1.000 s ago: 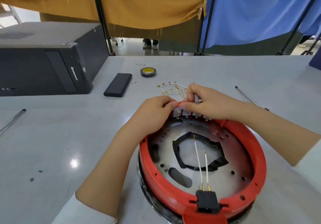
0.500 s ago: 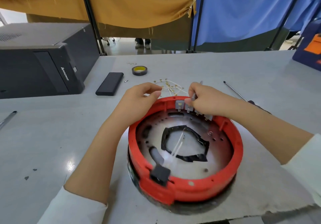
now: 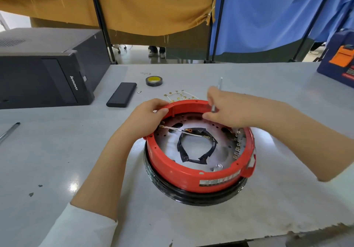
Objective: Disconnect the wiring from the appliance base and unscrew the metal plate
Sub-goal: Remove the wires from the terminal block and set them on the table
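Observation:
A round red appliance base (image 3: 191,177) on a black ring sits on the table in front of me. Inside lies a perforated metal plate (image 3: 220,156) with a black taped ring (image 3: 197,147) at its centre, and two white wires (image 3: 183,131) with gold terminals run across it. A row of metal terminals (image 3: 238,147) lines the right inner wall. My left hand (image 3: 147,116) grips the base's far left rim. My right hand (image 3: 228,108) holds a thin metal tool (image 3: 213,108) over the far right rim.
Loose white wires with gold terminals (image 3: 178,95) lie behind the base. Beyond them are a tape roll (image 3: 154,81), a black bar-shaped case (image 3: 121,97) and a black computer tower (image 3: 44,68). A pen (image 3: 9,131) lies far left, a blue box (image 3: 339,63) far right.
The base has turned round under my hands: the black connector and its two wires moved from the near rim to the left side, the terminal row to the right. My left hand let go of a terminal and took the rim.

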`<state>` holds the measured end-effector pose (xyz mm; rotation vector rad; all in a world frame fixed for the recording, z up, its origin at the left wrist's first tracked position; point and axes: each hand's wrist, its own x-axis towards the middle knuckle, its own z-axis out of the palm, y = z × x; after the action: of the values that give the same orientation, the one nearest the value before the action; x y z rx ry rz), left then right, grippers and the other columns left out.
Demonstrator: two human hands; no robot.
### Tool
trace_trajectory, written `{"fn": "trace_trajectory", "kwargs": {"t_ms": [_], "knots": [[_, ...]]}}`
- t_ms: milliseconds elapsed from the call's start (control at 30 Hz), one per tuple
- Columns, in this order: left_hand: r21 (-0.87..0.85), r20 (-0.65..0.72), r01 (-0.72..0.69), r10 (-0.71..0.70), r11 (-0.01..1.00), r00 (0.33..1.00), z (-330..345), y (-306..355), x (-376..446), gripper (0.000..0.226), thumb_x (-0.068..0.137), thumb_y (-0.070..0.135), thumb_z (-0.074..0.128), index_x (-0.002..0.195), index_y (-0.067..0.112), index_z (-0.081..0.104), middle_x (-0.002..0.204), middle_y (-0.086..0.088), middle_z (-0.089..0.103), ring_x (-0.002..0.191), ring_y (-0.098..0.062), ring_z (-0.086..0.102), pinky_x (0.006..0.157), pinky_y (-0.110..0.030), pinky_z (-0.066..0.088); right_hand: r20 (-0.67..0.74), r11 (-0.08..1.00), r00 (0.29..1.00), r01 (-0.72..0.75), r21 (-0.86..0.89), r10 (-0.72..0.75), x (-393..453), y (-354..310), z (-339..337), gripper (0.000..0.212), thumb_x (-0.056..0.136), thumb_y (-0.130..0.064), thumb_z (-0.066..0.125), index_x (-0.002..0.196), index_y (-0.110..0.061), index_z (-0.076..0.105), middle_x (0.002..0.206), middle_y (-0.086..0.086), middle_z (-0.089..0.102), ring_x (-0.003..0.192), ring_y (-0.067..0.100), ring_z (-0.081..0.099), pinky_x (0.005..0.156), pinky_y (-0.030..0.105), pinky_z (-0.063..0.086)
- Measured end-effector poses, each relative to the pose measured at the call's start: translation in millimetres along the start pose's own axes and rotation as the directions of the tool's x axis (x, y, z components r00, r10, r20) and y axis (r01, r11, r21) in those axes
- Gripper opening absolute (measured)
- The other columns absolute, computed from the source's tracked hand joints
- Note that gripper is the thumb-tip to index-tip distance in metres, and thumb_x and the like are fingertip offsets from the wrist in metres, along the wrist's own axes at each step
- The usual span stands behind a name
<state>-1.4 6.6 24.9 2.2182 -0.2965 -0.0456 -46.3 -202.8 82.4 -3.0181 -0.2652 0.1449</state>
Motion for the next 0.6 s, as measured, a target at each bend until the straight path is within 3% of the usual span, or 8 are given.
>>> {"fn": "trace_trajectory", "kwargs": {"t_ms": [100, 233, 333, 467, 600], "knots": [[-0.025, 0.051, -0.033, 0.034, 0.999, 0.998, 4, 3, -1, 0.026, 0.095, 0.028, 0.052, 0.119, 0.03, 0.061, 0.109, 0.015, 0.063, 0.098, -0.003, 0.057, 0.081, -0.016, 0.039, -0.136, 0.985, 0.976, 0.17, 0.004, -0.168, 17, -10, 13, 0.024, 0.093, -0.037, 0.053, 0.091, -0.023, 0.034, 0.078, -0.006, 0.049, 0.065, 0.01, 0.047, 0.052, 0.029, 0.031], [-0.104, 0.085, -0.053, 0.062, 0.993, 0.995, 7, 3, -2, 0.023, 0.093, 0.027, 0.056, 0.113, 0.03, 0.065, 0.099, 0.017, 0.068, 0.085, 0.007, 0.061, 0.069, -0.001, 0.042, -0.23, 0.963, 0.938, 0.238, -0.124, -0.261, 32, -5, 27, 0.021, 0.095, -0.03, 0.048, 0.085, -0.026, 0.03, 0.071, -0.009, 0.046, 0.058, 0.007, 0.041, 0.048, 0.029, 0.026], [-0.155, 0.053, -0.056, 0.065, 0.986, 0.997, 8, 3, -2, 0.018, 0.093, 0.031, 0.056, 0.108, 0.032, 0.066, 0.098, 0.018, 0.069, 0.089, 0.007, 0.061, 0.075, -0.004, 0.043, -0.254, 0.972, 0.945, 0.165, -0.168, -0.205, 34, 9, 27, 0.019, 0.089, -0.013, 0.044, 0.085, -0.027, 0.032, 0.076, -0.002, 0.055, 0.058, 0.012, 0.041, 0.048, 0.029, 0.024], [-0.187, 0.068, -0.046, 0.059, 0.981, 0.996, 8, 4, -2, 0.019, 0.093, 0.033, 0.055, 0.108, 0.033, 0.065, 0.104, 0.017, 0.068, 0.097, 0.003, 0.062, 0.088, -0.017, 0.044, -0.189, 0.988, 0.978, 0.06, -0.143, -0.087, 25, 25, 23, 0.02, 0.087, -0.01, 0.043, 0.087, -0.029, 0.036, 0.096, -0.002, 0.064, 0.072, 0.02, 0.05, 0.052, 0.029, 0.027], [-0.13, 0.17, -0.051, 0.073, 0.99, 0.983, 14, 5, -3, 0.021, 0.094, 0.037, 0.052, 0.11, 0.034, 0.065, 0.104, 0.023, 0.065, 0.096, 0.01, 0.057, 0.08, -0.006, 0.039, -0.138, 0.987, 0.989, -0.071, -0.147, 0.05, 11, 32, 17, 0.022, 0.084, -0.007, 0.042, 0.088, -0.027, 0.037, 0.105, -0.001, 0.063, 0.082, 0.022, 0.054, 0.056, 0.03, 0.029]]}}
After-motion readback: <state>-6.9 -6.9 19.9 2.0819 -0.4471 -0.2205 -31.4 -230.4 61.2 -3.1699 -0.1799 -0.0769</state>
